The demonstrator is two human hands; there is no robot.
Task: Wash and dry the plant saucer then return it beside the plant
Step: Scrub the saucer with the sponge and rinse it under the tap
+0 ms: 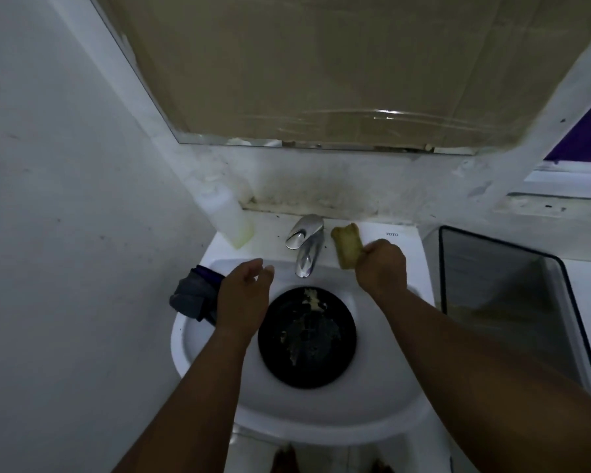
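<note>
A round black plant saucer (307,337) lies flat in the bowl of the white sink (219,380), smeared with pale dirt. My right hand (382,268) grips the near end of a yellow-green sponge (347,245) at the sink's back ledge, right of the chrome tap (306,245). My left hand (244,295) hovers over the bowl's left side with relaxed fingers, holding nothing, just left of the saucer.
A grey-blue cloth (193,297) hangs over the sink's left rim, partly behind my left wrist. A pale plastic bottle (227,216) leans in the back left corner. A white bin with a dark liner (512,302) stands to the right. A covered mirror (338,70) hangs above.
</note>
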